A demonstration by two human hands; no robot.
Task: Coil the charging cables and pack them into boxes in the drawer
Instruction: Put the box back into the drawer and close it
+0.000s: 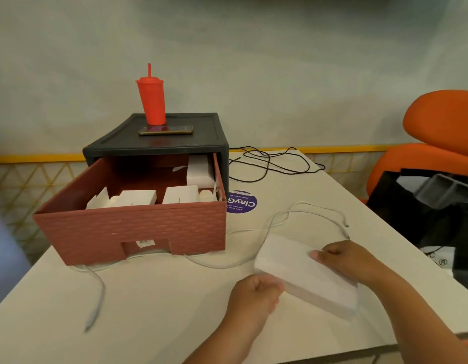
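A white box (293, 266) lies closed on the table near its front edge. My left hand (254, 295) grips its near left corner with curled fingers. My right hand (343, 258) holds its far right side, fingers lying over the lid. A white charging cable (288, 214) lies uncoiled on the table, looping behind the box and running left under the drawer front, with one end (92, 317) at the lower left. The red-brown drawer (133, 229) stands pulled out of its dark cabinet (175, 143) and holds several white boxes (138, 198). A black cable (267, 164) lies tangled behind.
A red tumbler with a straw (152, 101) and a phone (166, 130) rest on the cabinet top. A purple round sticker (243, 202) is on the table. An orange chair (438, 143) and a black bag (424, 206) stand at the right.
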